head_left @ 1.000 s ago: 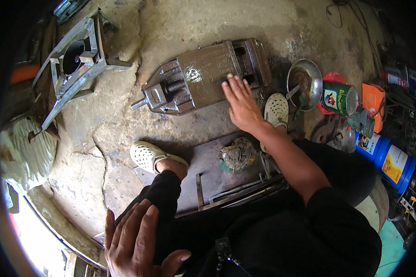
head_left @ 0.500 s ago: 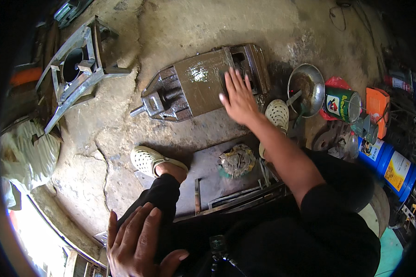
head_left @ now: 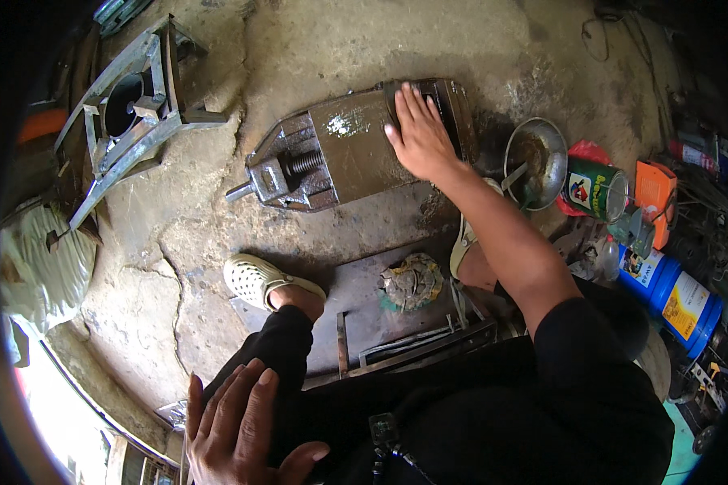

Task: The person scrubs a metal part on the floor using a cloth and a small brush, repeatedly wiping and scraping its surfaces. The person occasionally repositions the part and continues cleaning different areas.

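Observation:
A heavy brown machine vise (head_left: 356, 162) lies on the concrete floor in front of me, its upper face wet and shiny. Its thick screw (head_left: 303, 162) shows at the left end. My right hand (head_left: 422, 141) is laid over the right part of the vise, close to its jaw gap, with fingers stretched forward and thumb apart. What lies beneath the palm is hidden. My left hand (head_left: 239, 424) hovers or rests over my left knee, fingers extended and thumb spread, with nothing in it; contact with the knee is unclear.
Right of the vise sit a metal pan (head_left: 555, 162), a green can (head_left: 587, 191), an orange case (head_left: 653, 202) and a blue bucket (head_left: 696, 299). A steel frame (head_left: 141, 153) stands at left. Between my feet, a dirty round bundle (head_left: 412, 283) rests on a flat plate (head_left: 348, 283).
My right hand has slid slightly away from me along the vise's right part. The bright wet patch on the vise looks smaller. My left hand stays in place.

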`<state>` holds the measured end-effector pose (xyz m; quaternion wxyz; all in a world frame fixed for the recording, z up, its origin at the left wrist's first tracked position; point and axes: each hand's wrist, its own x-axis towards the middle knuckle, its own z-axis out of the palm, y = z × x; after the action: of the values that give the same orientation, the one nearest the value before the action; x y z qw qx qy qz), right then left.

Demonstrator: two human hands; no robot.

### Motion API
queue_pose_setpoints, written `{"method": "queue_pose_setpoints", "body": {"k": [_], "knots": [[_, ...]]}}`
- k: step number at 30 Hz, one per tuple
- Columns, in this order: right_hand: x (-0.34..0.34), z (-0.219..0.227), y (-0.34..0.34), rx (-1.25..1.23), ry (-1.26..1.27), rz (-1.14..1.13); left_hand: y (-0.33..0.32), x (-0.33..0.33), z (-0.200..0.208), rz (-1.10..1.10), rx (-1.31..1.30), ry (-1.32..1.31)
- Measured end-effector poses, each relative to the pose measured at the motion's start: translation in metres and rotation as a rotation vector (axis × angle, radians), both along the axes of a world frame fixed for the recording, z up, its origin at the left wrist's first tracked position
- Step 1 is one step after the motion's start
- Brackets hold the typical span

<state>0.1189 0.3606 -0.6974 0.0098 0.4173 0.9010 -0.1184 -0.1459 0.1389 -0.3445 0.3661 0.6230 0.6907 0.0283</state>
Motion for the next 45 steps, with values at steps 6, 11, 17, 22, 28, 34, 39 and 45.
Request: {"method": "queue_pose_setpoints", "body": {"k": [6,11,17,22,28,34,39,45], "knots": [[0.034,0.013,-0.047,-0.226,-0.159,-0.005,-0.005,-0.007,0.000,-0.001,0.032,0.000],[-0.004,-0.002,0.015,-0.036,-0.053,-0.045,-0.013,-0.002,0.002,0.092,-0.122,0.059],[0.030,0.010,-0.032,-0.255,-0.214,-0.046,-0.011,-0.009,-0.002,0.073,-0.079,0.012],[0.002,-0.001,0.006,-0.059,-0.075,-0.087,-0.008,-0.005,-0.004,0.067,-0.117,0.035],[0.008,0.007,-0.006,-0.101,-0.215,-0.047,-0.004,-0.005,0.001,0.076,-0.081,0.025],[-0.014,0.003,0.016,-0.022,-0.158,-0.083,-0.008,-0.004,-0.001,0.051,-0.092,0.019],[-0.004,0.008,0.000,-0.031,-0.136,-0.011,-0.010,-0.009,0.003,0.087,-0.062,0.016],[-0.003,0.006,-0.009,-0.034,-0.128,-0.045,-0.012,-0.016,-0.003,0.032,0.031,-0.068]]}}
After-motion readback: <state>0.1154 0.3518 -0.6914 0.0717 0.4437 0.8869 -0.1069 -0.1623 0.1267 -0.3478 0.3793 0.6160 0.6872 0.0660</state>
